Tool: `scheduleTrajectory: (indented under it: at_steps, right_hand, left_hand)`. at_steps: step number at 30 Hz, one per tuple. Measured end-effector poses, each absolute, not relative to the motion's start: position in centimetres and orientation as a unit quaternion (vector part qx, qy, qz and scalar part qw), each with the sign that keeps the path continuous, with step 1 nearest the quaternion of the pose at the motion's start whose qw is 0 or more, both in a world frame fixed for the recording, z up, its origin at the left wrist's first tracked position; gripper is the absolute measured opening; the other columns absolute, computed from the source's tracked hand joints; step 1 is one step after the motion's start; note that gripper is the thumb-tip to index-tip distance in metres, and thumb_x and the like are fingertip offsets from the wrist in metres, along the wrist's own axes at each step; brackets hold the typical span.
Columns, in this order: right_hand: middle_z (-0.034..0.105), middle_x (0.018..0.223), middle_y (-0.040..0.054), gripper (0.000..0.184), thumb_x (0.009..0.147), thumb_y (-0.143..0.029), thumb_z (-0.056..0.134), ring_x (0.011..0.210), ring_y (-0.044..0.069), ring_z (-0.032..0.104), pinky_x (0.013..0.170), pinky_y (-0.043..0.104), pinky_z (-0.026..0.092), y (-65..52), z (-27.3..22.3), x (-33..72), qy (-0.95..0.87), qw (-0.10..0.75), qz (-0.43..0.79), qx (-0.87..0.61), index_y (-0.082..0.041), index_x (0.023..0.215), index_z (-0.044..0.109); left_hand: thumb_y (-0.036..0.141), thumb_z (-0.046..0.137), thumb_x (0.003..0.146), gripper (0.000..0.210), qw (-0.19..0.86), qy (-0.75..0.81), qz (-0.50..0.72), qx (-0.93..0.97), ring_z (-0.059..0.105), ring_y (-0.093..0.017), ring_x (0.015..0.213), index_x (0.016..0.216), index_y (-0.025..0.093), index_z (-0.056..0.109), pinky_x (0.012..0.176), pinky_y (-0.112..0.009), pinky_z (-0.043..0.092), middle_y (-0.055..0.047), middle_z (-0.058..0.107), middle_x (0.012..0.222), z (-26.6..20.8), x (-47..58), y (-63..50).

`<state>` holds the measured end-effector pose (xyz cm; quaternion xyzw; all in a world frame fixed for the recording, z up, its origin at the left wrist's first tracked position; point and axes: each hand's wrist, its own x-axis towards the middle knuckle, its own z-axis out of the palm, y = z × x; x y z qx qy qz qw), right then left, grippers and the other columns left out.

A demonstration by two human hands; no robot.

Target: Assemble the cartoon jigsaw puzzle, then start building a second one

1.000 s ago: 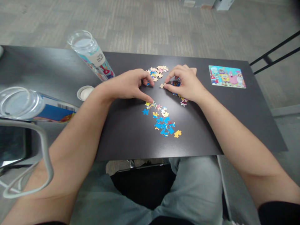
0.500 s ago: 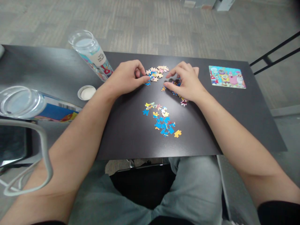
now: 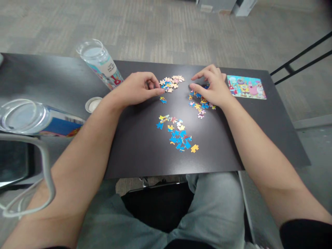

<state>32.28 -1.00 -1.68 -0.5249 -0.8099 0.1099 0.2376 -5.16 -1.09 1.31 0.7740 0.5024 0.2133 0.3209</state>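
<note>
My left hand (image 3: 140,87) is at the left edge of a pile of jigsaw puzzle pieces (image 3: 172,83), mostly backs up. Its fingers are curled, with the thumb stretched toward the pile and a gap between thumb and index finger. Just below that thumb lies a single blue and yellow puzzle piece (image 3: 163,100). My right hand (image 3: 211,86) hovers with thumb and index finger apart over a second, picture-side-up pile of pieces (image 3: 201,103), partly covering it. Closer to me is a third group of mostly blue pieces (image 3: 180,140), with an orange piece (image 3: 194,148) at its right.
A colourful cartoon picture card (image 3: 246,87) lies on the dark table (image 3: 145,148) at right. On the left are a clear tube (image 3: 101,64), another tube with a blue label (image 3: 49,117), a white lid (image 3: 92,104) and a white cable (image 3: 48,169).
My right hand has moved right, uncovering more of the second pile. The blue and yellow piece beside my left thumb now lies apart from the first pile, closer to me.
</note>
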Motion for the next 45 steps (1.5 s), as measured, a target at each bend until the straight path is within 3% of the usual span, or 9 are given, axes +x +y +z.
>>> scheduleTrajectory:
  at_steps: [10,12,16,20,25,34,41,45]
  right_hand:
    - [0.084,0.153,0.0188,0.050,0.129,-0.075,0.060,0.140,0.050,0.073,0.124,0.073,0.045,-1.7,-1.3,31.0,-0.828,0.236,0.055,-0.505,-0.034,0.139,0.088]
    - [0.084,0.154,0.0195,0.053,0.131,-0.075,0.059,0.142,0.049,0.071,0.125,0.073,0.044,-2.5,-1.0,30.3,-0.847,0.219,0.059,-0.480,-0.034,0.145,0.088]
    - [0.080,0.160,0.0200,0.058,0.132,-0.076,0.059,0.145,0.050,0.068,0.126,0.074,0.044,-4.0,-0.6,28.5,-0.884,0.176,0.073,-0.427,-0.035,0.162,0.088]
    - [0.076,0.164,0.0190,0.058,0.131,-0.076,0.062,0.149,0.054,0.067,0.126,0.078,0.045,-4.8,-0.7,27.4,-0.898,0.147,0.068,-0.410,-0.041,0.169,0.088]
    - [0.077,0.164,0.0197,0.057,0.132,-0.073,0.061,0.147,0.052,0.066,0.127,0.080,0.045,-4.9,-0.3,27.4,-0.897,0.148,0.079,-0.408,-0.040,0.166,0.092]
    - [0.082,0.153,0.0187,0.058,0.128,-0.081,0.062,0.142,0.051,0.068,0.126,0.081,0.045,-4.9,0.9,27.5,-0.897,0.164,0.117,-0.394,-0.041,0.141,0.102]
    - [0.083,0.155,0.0178,0.046,0.127,-0.067,0.070,0.146,0.053,0.070,0.126,0.080,0.048,-4.9,1.0,27.9,-0.891,0.172,0.101,-0.408,-0.046,0.161,0.092]
    - [0.084,0.154,0.0175,0.041,0.125,-0.062,0.076,0.144,0.055,0.073,0.124,0.081,0.048,-4.7,0.2,27.8,-0.894,0.167,0.087,-0.407,-0.044,0.158,0.093]
  left_hand:
    - [0.077,0.114,0.062,0.078,0.294,0.442,0.130,0.837,0.074,-0.030,0.109,0.114,0.027,0.086,0.096,-0.042,0.055,-0.006,0.079,0.116,2.1,-4.8,-2.0]
    - [0.076,0.112,0.068,0.073,0.293,0.437,0.125,0.841,0.073,-0.030,0.108,0.115,0.027,0.085,0.096,-0.042,0.055,-0.006,0.078,0.116,2.2,-4.7,-2.1]
    - [0.064,0.098,0.095,0.050,0.272,0.465,0.188,0.821,0.070,-0.028,0.102,0.127,0.029,0.084,0.094,-0.042,0.053,-0.005,0.077,0.109,1.6,-4.5,-1.7]
    - [0.049,0.090,0.106,0.040,0.223,0.471,0.244,0.818,0.070,-0.028,0.101,0.142,0.032,0.085,0.097,-0.045,0.056,-0.007,0.079,0.117,0.5,-4.1,-1.6]
    - [0.044,0.089,0.106,0.033,0.181,0.476,0.247,0.825,0.075,-0.030,0.110,0.138,0.036,0.090,0.102,-0.047,0.060,-0.008,0.080,0.130,-0.3,-3.4,-2.1]
    - [0.048,0.090,0.106,0.025,0.187,0.481,0.241,0.822,0.078,-0.032,0.111,0.128,0.038,0.094,0.110,-0.052,0.063,-0.008,0.083,0.130,-0.2,-3.6,-1.7]
    - [0.054,0.095,0.103,0.026,0.213,0.490,0.241,0.810,0.077,-0.031,0.107,0.123,0.038,0.092,0.109,-0.053,0.066,-0.008,0.083,0.136,0.4,-3.7,-1.9]
    - [0.056,0.095,0.102,0.028,0.233,0.484,0.245,0.807,0.076,-0.031,0.109,0.120,0.037,0.090,0.107,-0.053,0.065,-0.008,0.085,0.138,0.9,-3.8,-1.9]
